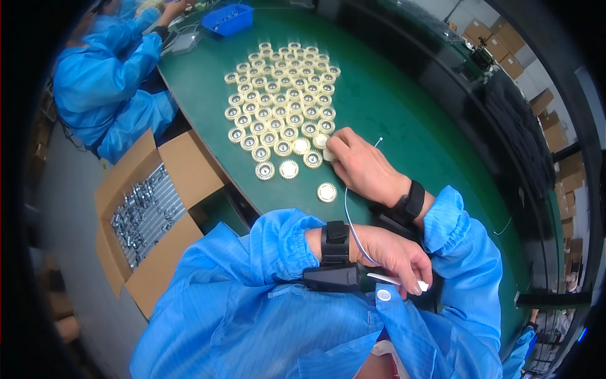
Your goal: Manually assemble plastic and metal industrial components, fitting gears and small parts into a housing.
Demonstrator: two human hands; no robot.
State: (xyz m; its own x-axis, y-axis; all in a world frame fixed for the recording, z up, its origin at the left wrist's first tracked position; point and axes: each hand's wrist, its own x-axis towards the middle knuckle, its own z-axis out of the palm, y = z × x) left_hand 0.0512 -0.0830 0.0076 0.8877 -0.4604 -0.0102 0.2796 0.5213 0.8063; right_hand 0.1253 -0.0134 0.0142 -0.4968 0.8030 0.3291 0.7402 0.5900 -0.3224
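Note:
My right hand reaches over the green table, its thumb and fingers closed on a cream gear at the near right of a large group. Most gears there have a dark, metallic centre; a few, like the pale-faced gear, show a light disc. One loose gear lies nearer to me. Close to my chest, my left hand pinches a thin white strip, whose kind I cannot make out. A thin pale cable runs past both hands, partly hidden behind the right one.
At the left stands an open cardboard box with many shiny metal parts. A blue bin sits at the table's far end, near a co-worker in a blue sleeve. Dark cloth-like material lies beyond the table's right edge.

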